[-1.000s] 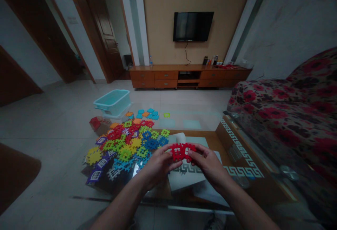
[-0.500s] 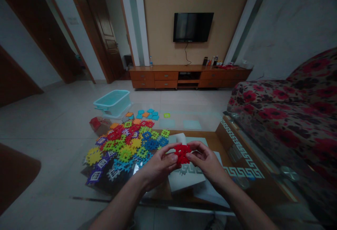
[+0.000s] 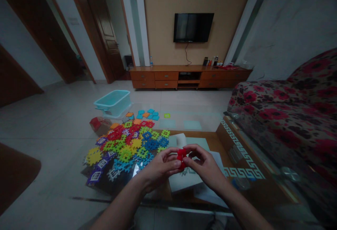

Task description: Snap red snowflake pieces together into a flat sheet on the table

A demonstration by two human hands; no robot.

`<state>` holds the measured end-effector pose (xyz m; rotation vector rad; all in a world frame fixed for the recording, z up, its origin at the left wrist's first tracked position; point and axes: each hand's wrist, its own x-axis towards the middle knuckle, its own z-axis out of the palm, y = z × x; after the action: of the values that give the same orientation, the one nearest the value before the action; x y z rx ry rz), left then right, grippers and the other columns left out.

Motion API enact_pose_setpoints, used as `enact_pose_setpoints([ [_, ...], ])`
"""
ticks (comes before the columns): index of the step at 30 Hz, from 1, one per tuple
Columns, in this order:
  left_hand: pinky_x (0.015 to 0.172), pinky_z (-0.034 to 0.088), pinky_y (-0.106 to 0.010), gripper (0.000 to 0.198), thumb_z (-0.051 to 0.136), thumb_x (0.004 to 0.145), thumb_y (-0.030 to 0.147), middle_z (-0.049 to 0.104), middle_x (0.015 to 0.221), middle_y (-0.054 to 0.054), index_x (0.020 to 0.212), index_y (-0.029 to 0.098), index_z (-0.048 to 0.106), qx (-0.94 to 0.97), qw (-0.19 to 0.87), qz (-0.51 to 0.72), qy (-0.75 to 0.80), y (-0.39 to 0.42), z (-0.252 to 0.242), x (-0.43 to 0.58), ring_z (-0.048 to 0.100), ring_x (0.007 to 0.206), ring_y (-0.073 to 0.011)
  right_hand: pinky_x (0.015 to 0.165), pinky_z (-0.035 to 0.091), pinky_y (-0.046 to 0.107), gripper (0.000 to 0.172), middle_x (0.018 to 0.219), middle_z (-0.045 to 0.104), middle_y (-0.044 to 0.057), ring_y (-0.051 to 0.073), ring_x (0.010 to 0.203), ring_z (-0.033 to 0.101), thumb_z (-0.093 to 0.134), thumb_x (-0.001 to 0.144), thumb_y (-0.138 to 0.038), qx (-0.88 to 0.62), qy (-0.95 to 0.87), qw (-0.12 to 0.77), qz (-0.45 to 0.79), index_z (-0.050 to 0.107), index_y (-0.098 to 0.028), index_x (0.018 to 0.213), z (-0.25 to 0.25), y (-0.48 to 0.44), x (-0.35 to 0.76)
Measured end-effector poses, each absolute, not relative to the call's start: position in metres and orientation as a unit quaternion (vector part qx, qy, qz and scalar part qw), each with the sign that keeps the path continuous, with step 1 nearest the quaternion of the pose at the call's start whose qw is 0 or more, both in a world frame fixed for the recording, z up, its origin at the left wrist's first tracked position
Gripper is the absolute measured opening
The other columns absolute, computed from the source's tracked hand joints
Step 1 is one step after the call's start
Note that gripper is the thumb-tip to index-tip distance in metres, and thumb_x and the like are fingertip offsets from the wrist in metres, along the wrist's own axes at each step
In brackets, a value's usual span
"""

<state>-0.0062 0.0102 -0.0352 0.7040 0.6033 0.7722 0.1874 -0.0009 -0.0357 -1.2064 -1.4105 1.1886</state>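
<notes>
— Red plastic interlocking grid pieces (image 3: 181, 154), held just above a sheet of white paper (image 3: 184, 182): how far along do they look from the head camera?

— Only a small joined cluster so far, I'd judge. It's compact and red with notched edges, but the fingers hide most of it, so I can't count the pieces.

— Where is it exactly?

— Between the two hands, over a glass-topped table (image 3: 242, 172). The left hand (image 3: 160, 165) curls in from one side and the right hand (image 3: 202, 163) from the other.

— And the fingers?

— The left fingers (image 3: 172, 156) and right fingers (image 3: 191, 151) are bent and close together, their tips pressing the cluster from both sides.

— What's left?

— Plenty, by the look of it. A big heap of loose multicoloured pieces (image 3: 126, 149) lies on the table beside the hands, and more blue ones (image 3: 147, 114) lie farther off, near a teal plastic tub (image 3: 113, 103).
</notes>
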Motion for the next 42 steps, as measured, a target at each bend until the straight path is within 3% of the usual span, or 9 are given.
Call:
enact_pose_setpoints([
  [4, 0.089, 0.05, -0.034, 0.053, 0.09, 0.066, 0.024, 0.07, 0.099, -0.009, 0.108, 0.016, 0.06, 0.289, 0.813, 0.392, 0.32, 0.011, -0.033, -0.003, 0.069, 0.091, -0.0197, 0.069, 0.053, 0.031, 0.038, 0.113, 0.063, 0.009, 0.02, 0.093, 0.061, 0.065, 0.086, -0.039, -0.484, -0.646, 0.428, 0.407, 0.062, -0.024, 0.121, -0.029, -0.006, 0.188],
  [9, 0.083, 0.052, -0.034, 0.056, 0.089, 0.066, 0.025, 0.071, 0.095, -0.011, 0.109, 0.015, 0.055, 0.273, 0.822, 0.374, 0.332, 0.011, -0.031, -0.003, 0.072, 0.088, -0.0244, 0.076, 0.053, 0.034, 0.06, 0.124, 0.059, 0.009, 0.023, 0.102, 0.06, 0.075, 0.076, -0.026, -0.472, -0.731, 0.399, 0.291, 0.054, -0.027, 0.132, -0.026, -0.009, 0.187],
  [16, 0.091, 0.051, -0.039, 0.053, 0.089, 0.068, 0.025, 0.073, 0.097, -0.011, 0.108, 0.016, 0.056, 0.297, 0.822, 0.374, 0.312, 0.009, -0.033, -0.004, 0.073, 0.092, -0.0253, 0.086, 0.051, 0.035, 0.049, 0.114, 0.063, 0.006, 0.022, 0.104, 0.06, 0.065, 0.075, -0.011, -0.441, -0.758, 0.409, 0.254, 0.057, -0.026, 0.121, -0.026, -0.01, 0.185],
  [20, 0.089, 0.052, -0.038, 0.056, 0.09, 0.066, 0.024, 0.073, 0.096, -0.012, 0.11, 0.015, 0.057, 0.304, 0.823, 0.368, 0.309, 0.009, -0.034, -0.005, 0.072, 0.093, -0.0263, 0.086, 0.051, 0.035, 0.055, 0.116, 0.062, 0.006, 0.022, 0.104, 0.06, 0.068, 0.074, -0.012, -0.439, -0.758, 0.411, 0.25, 0.054, -0.026, 0.126, -0.026, -0.011, 0.184],
  [42, 0.09, 0.05, -0.039, 0.054, 0.09, 0.066, 0.027, 0.071, 0.094, -0.01, 0.108, 0.016, 0.057, 0.324, 0.817, 0.358, 0.316, 0.008, -0.037, -0.006, 0.072, 0.09, -0.0239, 0.088, 0.052, 0.037, 0.05, 0.116, 0.063, 0.007, 0.024, 0.107, 0.061, 0.065, 0.073, -0.011, -0.436, -0.773, 0.402, 0.225, 0.057, -0.025, 0.12, -0.028, -0.011, 0.184],
])
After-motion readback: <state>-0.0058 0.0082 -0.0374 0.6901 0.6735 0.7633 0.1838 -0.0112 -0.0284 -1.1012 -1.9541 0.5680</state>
